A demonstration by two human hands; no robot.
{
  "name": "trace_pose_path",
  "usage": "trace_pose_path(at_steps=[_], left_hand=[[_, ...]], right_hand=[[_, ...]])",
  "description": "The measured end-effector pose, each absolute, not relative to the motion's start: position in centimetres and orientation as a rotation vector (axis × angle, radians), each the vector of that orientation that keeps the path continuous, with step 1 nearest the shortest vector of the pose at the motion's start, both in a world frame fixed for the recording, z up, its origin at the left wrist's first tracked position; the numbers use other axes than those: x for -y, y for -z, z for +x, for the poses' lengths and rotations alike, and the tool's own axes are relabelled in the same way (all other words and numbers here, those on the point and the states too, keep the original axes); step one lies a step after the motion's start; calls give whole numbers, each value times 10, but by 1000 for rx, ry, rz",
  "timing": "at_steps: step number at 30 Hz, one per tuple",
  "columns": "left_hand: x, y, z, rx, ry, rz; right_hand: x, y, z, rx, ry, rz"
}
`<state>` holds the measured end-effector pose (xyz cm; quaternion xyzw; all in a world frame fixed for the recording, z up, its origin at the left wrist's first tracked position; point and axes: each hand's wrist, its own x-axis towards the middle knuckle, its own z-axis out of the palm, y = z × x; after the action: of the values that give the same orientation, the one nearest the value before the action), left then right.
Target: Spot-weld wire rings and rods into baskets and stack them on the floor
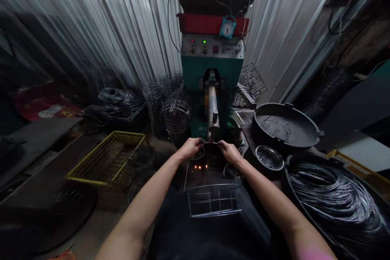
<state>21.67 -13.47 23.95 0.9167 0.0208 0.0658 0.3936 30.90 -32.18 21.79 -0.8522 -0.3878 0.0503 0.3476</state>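
Observation:
My left hand (191,148) and my right hand (230,152) pinch opposite sides of a wire basket frame at its far end, right below the electrode (211,137) of a green spot welder (195,74). Between my fingers a thin wire runs across under the electrode tip. The near side of the wire basket frame (214,202), a grid of shiny rods, lies above my dark-clad lap. Orange sparks (200,167) glow below the hands. Whether the electrode presses on the wire, I cannot tell.
On the right stand a black pan (286,124), a bowl (269,158) of short metal pieces and a tub of coiled wire (338,195). Left are a yellow wire crate (106,158), round wire baskets (176,111) and wire coils (115,96). A teal clock (228,27) hangs above.

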Motion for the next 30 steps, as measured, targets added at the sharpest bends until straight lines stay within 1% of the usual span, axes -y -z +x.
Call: trace_pose_path(at_steps=[3, 8, 12, 18, 22, 26, 28, 30], left_hand=[[135, -241, 217, -69, -136, 2328], [135, -242, 216, -69, -156, 2324], [133, -242, 217, -57, -144, 2324], [132, -241, 217, -39, -165, 2344], [138, -250, 196, -10, -145, 2232], [132, -254, 147, -141, -81, 1837], [126, -243, 115, -262, -173, 1584], [128, -220, 82, -427, -241, 1376]], right_hand=[[323, -221, 310, 962, -152, -2156], [329, -222, 312, 763, -400, -2054], [327, -217, 313, 676, -447, -1972], [323, -212, 304, 680, -283, -1976], [330, -213, 283, 741, -197, -1970], [343, -224, 254, 904, -107, -1949], [351, -235, 244, 979, -52, -1943], [359, -245, 240, 1004, 20, -1943]])
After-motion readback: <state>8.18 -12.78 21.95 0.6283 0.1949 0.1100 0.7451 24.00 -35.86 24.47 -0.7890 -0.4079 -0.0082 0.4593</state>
